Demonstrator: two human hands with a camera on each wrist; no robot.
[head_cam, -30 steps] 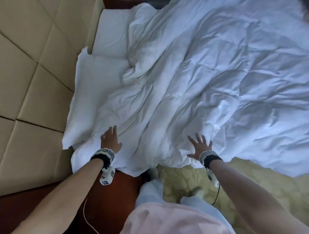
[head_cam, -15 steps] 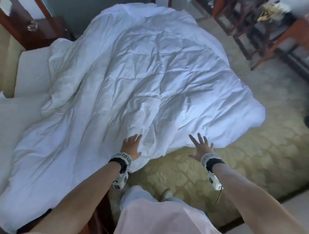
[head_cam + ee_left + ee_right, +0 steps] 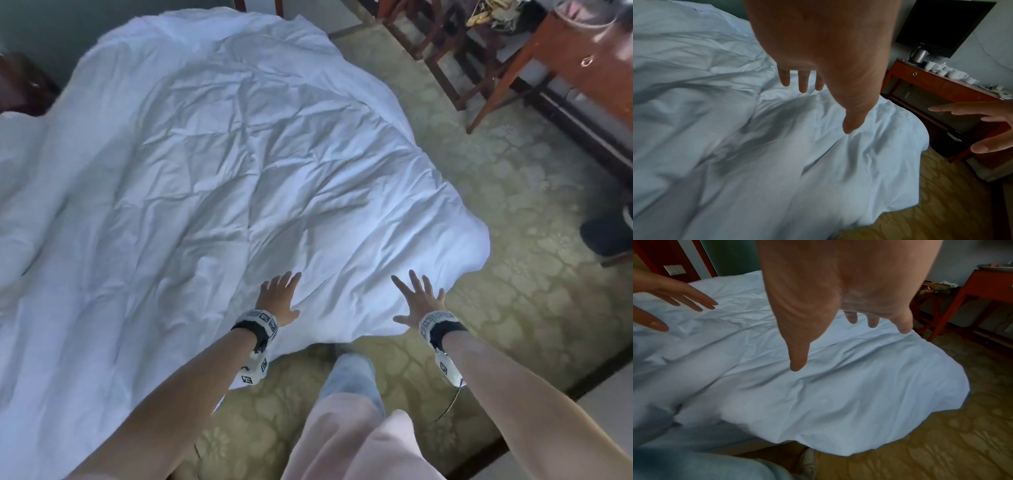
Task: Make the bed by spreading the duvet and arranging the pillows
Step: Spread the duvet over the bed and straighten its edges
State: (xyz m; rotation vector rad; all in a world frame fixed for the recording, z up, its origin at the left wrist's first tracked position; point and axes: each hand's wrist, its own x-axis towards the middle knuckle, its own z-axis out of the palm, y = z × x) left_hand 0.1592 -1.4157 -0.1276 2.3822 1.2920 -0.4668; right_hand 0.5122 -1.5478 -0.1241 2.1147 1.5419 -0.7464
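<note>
A person is leaning over a bed where a wrinkled white duvet (image 3: 222, 164) is lying spread across the mattress, its near corner hanging over patterned carpet (image 3: 513, 212). The left hand (image 3: 278, 298) is hovering palm-down over the duvet's near edge, fingers straight and slightly apart, gripping nothing. Beside it, the right hand (image 3: 420, 301) is reaching over the same edge, fingers splayed wide. At far right, a wooden side table (image 3: 582, 65) is standing.
</note>
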